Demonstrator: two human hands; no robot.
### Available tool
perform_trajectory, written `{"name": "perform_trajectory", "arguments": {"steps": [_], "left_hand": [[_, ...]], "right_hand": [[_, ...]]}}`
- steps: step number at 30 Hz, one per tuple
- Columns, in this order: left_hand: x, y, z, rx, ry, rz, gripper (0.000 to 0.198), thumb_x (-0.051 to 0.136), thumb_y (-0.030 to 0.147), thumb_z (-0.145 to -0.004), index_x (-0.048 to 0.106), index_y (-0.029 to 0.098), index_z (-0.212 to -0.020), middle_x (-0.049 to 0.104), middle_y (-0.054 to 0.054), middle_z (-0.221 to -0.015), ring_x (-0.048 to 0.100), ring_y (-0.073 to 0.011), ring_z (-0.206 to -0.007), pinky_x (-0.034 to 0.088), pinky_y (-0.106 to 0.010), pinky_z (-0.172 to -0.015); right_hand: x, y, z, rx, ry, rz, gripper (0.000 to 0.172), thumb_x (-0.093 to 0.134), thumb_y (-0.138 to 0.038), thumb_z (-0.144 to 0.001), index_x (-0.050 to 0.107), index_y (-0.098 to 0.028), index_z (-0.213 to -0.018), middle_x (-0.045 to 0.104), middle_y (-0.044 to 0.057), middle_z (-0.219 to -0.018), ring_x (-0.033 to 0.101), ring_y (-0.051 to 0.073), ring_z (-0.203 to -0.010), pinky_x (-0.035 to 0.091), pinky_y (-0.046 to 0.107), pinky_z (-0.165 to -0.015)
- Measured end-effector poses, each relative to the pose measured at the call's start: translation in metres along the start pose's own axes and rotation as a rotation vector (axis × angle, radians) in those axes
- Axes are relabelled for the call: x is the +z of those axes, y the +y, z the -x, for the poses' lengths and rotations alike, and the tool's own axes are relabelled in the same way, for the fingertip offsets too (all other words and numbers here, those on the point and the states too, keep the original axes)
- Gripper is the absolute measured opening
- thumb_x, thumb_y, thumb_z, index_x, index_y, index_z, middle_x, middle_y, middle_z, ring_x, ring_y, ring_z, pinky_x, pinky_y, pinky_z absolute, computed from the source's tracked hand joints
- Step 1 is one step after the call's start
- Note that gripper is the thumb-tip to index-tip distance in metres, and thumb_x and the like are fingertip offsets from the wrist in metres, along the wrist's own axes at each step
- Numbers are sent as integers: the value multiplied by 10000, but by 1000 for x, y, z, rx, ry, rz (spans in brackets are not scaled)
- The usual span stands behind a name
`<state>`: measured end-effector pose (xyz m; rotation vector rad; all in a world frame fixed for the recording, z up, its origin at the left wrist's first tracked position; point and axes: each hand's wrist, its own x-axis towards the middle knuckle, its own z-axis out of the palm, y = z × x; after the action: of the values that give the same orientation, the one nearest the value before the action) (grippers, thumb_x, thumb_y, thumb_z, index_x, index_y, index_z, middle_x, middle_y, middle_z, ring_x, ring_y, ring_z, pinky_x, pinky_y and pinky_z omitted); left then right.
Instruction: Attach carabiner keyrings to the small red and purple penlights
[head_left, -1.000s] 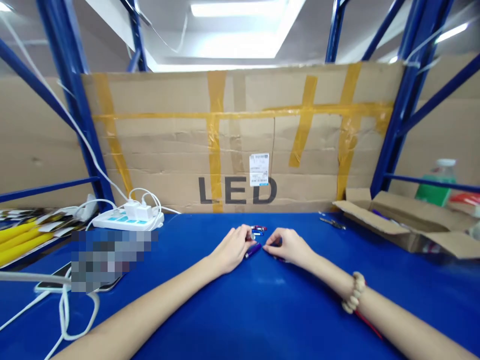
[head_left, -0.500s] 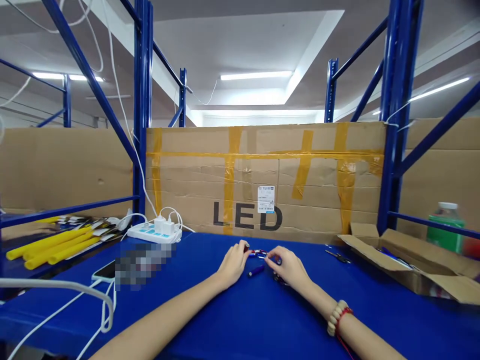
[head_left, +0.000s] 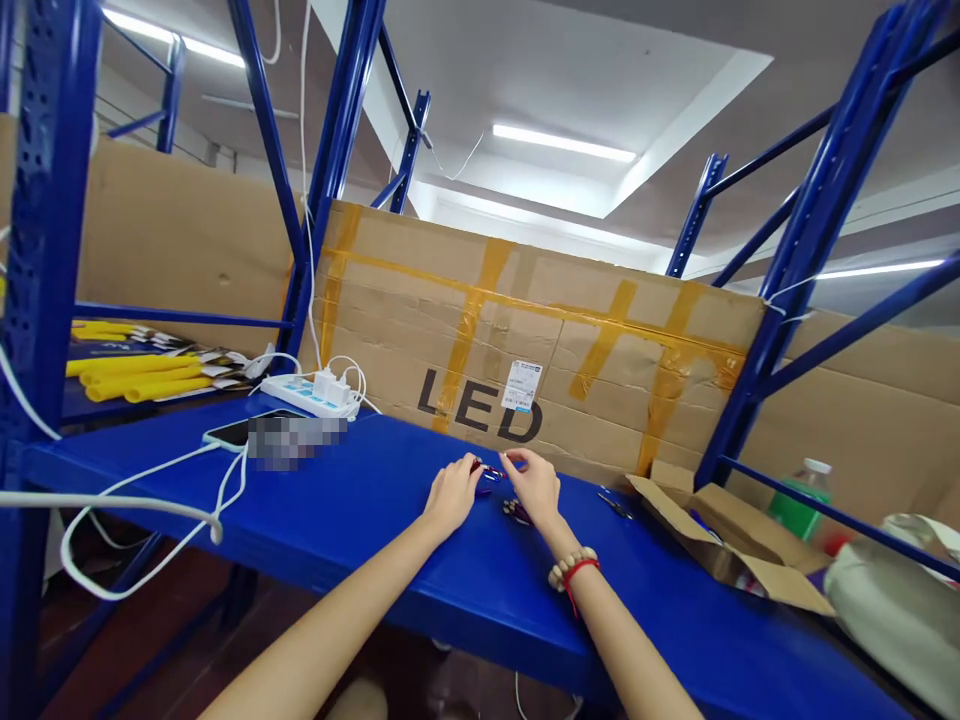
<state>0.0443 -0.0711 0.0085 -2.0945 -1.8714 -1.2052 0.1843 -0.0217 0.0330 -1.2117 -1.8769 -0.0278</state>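
My left hand (head_left: 452, 493) rests on the blue tabletop with its fingers curled together at a small slim dark-red and blue piece (head_left: 491, 473). Just right of it, the thumb and forefinger of my right hand (head_left: 535, 486) pinch at the same spot; what they hold is too small to make out. A short dark-blue tube (head_left: 483, 491) lies beside the left fingertips, partly covered. Under my right palm sits a small cluster of dark, shiny pieces (head_left: 516, 511), half hidden by the hand.
Scissors (head_left: 615, 504) lie right of my hands, near an open cardboard box (head_left: 720, 540). A white power strip (head_left: 311, 395) and a phone (head_left: 247, 430) with white cables are on the left. A large cardboard panel (head_left: 405, 330) stands behind; blue rack posts (head_left: 780, 280) flank the table.
The camera view has tilted and shifted, showing the table's front edge and the floor. Both hands stay close together over the small pieces, the right hand now nearer the cluster.
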Motion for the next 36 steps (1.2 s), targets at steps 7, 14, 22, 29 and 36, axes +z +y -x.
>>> {"name": "perform_trajectory", "arguments": {"steps": [7, 14, 22, 29, 36], "left_hand": [[8, 0, 7, 88, -117, -23, 195, 383, 266, -920, 521, 193, -1038, 637, -65, -1086, 569, -195, -1047, 411, -300, -888], [2, 0, 9, 78, -138, -48, 226, 344, 228, -928, 512, 174, -1070, 627, -91, -1110, 563, -191, -1073, 420, -305, -905], [-5, 2, 15, 116, -185, -57, 245, 337, 280, -936, 503, 186, -1089, 630, -84, -1116, 592, -194, -1040, 449, -295, -868], [-7, 0, 12, 118, -203, 8, 235, 312, 251, -937, 490, 162, -1062, 635, -114, -1090, 608, -227, -1006, 463, -314, -808], [-7, -2, 10, 132, -229, 8, 228, 294, 254, -942, 479, 187, -1058, 628, -91, -1107, 598, -196, -1015, 453, -282, -809]], "right_hand": [[-1, -7, 15, 90, 4, -205, 328, 487, -481, -783, 676, -223, -861, 715, 7, -789, 648, 150, -592, 478, 257, -587], [1, -11, 26, -11, -81, -352, 291, 543, -447, -750, 693, -215, -842, 716, 30, -859, 638, 143, -572, 494, 261, -572], [-1, -10, 27, -51, -125, -504, 398, 600, -519, -679, 701, -154, -800, 705, 96, -814, 616, 166, -530, 475, 283, -497], [-4, -8, 26, -78, -144, -489, 364, 627, -484, -670, 705, -148, -785, 703, 85, -777, 629, 166, -552, 484, 266, -493], [0, -5, 27, -33, -177, -514, 443, 616, -543, -657, 706, -138, -813, 696, 83, -694, 623, 172, -531, 457, 250, -418]]}}
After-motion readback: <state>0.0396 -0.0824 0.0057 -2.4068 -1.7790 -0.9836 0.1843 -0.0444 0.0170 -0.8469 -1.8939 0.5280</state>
